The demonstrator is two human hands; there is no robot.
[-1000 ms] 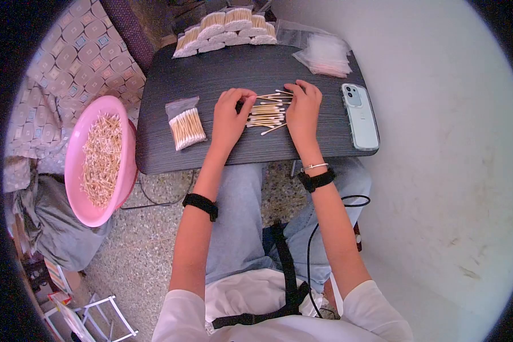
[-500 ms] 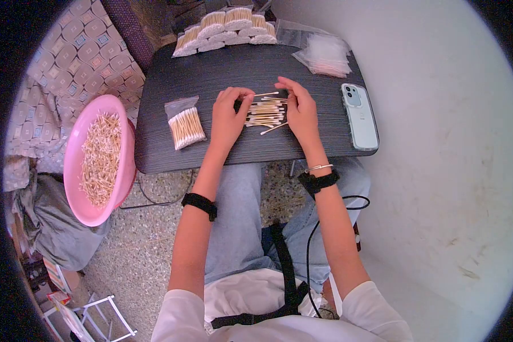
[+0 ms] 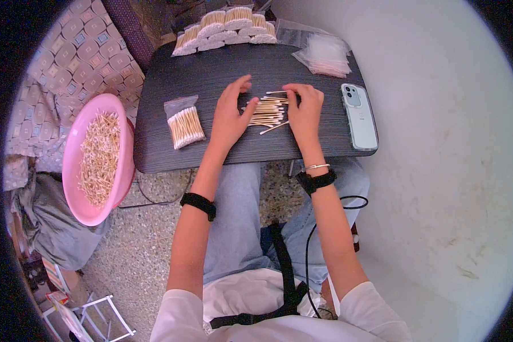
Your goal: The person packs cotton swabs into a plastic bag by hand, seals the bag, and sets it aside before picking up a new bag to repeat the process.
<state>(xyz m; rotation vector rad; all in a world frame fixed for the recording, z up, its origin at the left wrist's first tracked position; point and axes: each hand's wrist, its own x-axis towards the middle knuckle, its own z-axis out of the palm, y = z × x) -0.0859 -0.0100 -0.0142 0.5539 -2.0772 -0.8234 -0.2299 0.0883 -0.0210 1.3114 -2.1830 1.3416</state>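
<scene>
Head view: swabs [image 3: 268, 112] lie on the bench [image 3: 174, 77] between the left hand [image 3: 229, 114], unclasped with thumb and fingers parted, and the right hand [image 3: 305, 108], which pinches one swab [image 3: 276, 92] at their far side; a filled bag [image 3: 186, 126] lies left of the hands, a phone [image 3: 361, 121] to their right.

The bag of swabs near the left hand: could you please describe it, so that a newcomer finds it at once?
Find the black table, then its side nearest the pink basin. There, between basin and left hand, lies a clear bag of swabs. Unlike the bags piled at the far edge, it lies alone, its flap toward that edge.
</scene>
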